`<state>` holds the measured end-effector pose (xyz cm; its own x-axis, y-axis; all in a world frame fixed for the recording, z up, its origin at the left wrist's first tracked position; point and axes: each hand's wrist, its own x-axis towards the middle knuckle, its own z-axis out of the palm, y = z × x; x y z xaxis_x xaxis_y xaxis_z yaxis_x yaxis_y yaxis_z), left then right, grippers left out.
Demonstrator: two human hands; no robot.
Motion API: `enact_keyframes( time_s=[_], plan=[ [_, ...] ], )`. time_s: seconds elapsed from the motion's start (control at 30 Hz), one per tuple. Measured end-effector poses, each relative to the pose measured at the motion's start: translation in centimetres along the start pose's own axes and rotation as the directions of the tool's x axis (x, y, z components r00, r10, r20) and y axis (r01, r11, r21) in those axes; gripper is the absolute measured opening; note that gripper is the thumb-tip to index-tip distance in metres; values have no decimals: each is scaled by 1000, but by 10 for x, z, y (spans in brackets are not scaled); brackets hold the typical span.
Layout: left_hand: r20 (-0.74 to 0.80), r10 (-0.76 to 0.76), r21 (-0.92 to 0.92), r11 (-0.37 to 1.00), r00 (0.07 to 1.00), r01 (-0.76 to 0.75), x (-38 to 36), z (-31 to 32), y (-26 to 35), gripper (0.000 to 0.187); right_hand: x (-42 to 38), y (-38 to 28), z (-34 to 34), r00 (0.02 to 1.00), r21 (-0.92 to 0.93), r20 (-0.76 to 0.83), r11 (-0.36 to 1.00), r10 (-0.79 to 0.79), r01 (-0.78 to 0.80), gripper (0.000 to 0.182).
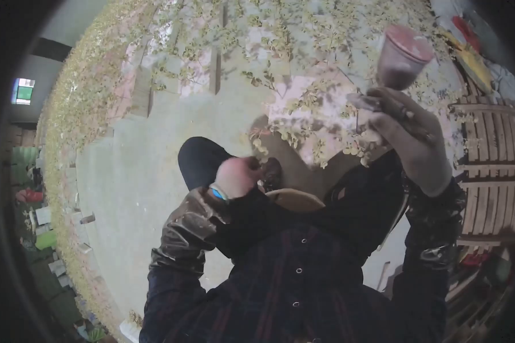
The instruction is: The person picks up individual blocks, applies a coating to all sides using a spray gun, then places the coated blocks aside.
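Right hand (415,134) gripping spray gun (404,60), nozzle (357,101) pointing left, long axis roughly crosswise

Tool with pink-topped cup (405,57), 2 o'clock: no readable lettering
Bright window (23,91), 10 o'clock: no legible sign
Yellow and red material (472,60), 2 o'clock: no readable print
Blue wristband (218,194), 8 o'clock: too small to read
Numbers: none readable

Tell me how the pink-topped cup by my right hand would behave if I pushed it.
The cup looks stiff, holding a clean round rim. It widens towards the top, so standing alone it might tip when pushed. Its rounded wall suggests it could roll on its side.
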<state>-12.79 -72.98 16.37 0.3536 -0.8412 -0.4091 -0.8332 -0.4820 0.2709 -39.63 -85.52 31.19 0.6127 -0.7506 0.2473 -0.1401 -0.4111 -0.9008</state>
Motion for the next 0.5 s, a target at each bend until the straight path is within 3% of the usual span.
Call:
enact_keyframes(
  time_s=[0.07, 0.1, 0.2, 0.3, 0.4, 0.5],
  plan=[
    [293, 24, 62, 997, 956, -43, 2, 7, 14, 34, -9, 5, -11, 996, 65, 14, 994, 85, -85, 31],
    [360, 32, 77, 995, 933, -64, 9, 15, 18, 37, -13, 5, -15, 995, 78, 11, 992, 102, -103, 32],
    [287, 84, 55, 993, 954, -104, 51, 48, 26, 63, -23, 2, -21, 971, 161, -106, 967, 215, -197, 32],
    [252, -134, -138, 975, 959, 172, 94, 56, 43, 85, -29, 2, -24, 931, 230, -266, 955, 249, -190, 31],
    [245, -130, -99, 982, 961, 158, 129, 68, 48, 67, -34, 3, -31, 926, 245, -271, 949, 262, -197, 29],
    [363, -70, -222, 962, 929, 159, 188, 136, 18, 47, -39, 3, -42, 922, 254, -217, 931, 320, -262, 31]
  ],
)
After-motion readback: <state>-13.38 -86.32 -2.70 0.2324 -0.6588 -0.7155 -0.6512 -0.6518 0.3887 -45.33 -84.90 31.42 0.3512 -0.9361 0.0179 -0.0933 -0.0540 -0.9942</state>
